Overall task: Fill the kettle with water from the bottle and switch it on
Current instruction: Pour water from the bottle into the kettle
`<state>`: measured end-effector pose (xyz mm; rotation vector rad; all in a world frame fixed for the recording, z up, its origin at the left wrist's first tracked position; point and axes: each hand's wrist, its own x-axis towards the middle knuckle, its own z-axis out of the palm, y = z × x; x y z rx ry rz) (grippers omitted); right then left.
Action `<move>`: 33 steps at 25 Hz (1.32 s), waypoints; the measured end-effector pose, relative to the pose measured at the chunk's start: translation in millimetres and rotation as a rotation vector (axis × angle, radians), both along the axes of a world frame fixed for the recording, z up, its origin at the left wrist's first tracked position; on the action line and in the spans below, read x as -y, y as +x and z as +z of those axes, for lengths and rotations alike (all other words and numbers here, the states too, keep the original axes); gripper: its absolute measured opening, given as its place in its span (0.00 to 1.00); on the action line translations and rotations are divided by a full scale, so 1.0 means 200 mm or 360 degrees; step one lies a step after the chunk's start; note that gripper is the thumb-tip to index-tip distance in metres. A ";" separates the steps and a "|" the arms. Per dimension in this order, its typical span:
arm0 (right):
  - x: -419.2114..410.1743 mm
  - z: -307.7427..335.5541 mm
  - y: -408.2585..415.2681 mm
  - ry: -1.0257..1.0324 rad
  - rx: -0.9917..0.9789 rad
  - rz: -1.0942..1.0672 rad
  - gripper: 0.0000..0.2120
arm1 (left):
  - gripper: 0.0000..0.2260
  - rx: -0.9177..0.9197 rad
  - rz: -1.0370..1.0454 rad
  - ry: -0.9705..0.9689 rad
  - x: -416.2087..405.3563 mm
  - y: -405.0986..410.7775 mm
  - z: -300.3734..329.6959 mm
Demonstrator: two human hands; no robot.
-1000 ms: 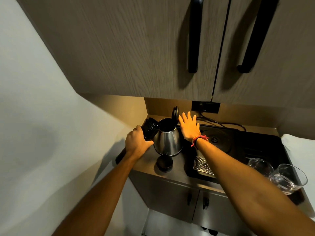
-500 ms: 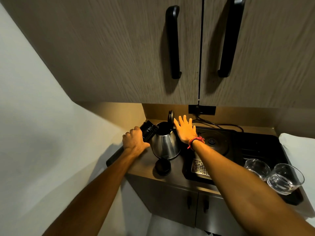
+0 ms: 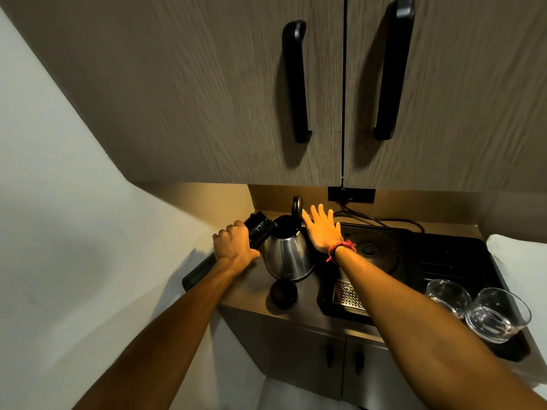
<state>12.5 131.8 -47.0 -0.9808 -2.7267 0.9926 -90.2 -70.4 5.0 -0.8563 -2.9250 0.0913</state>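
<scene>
Little has moved since the earlier frames: both hands keep their places at the kettle, and only the view has tilted up, so the cupboard doors fill more of the picture.

The steel kettle stands on the counter, its lid raised upright at the back of the mouth. Left of the kettle, the left hand has its fingers clamped around a black bottle, which is tilted with the open neck at the rim of the kettle (whether water is running I cannot tell). The bottom end of the bottle sticks out past the counter edge, below the wrist.

Right of the kettle, the right hand is flat with its fingers spread apart; it holds nothing, and the thumb side is just beside the lid hinge. A red thread band sits on that wrist.

In front of the kettle a round black cap lies on the counter. Right of the kettle is a black tray with the round kettle base, and two glasses stand at its near right corner.
</scene>
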 end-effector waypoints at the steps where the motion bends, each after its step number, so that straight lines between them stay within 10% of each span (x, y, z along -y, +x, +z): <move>1: 0.00 0.00 0.00 0.0007 0.0007 0.0005 0.33 | 0.32 0.0003 -0.0001 0.0002 0.00 0.00 0.00; 9: -0.02 -0.01 -0.01 0.0067 0.0073 0.0063 0.31 | 0.34 0.0047 -0.0008 0.0092 -0.03 -0.01 -0.03; 25: -0.02 0.08 -0.10 0.0200 0.0077 0.0356 0.28 | 0.32 0.0740 0.0490 0.1749 0.06 -0.06 -0.28; 33: 0.08 0.06 -0.23 0.0400 0.0263 0.0251 0.30 | 0.39 0.0657 0.0379 0.1863 0.21 -0.07 -0.40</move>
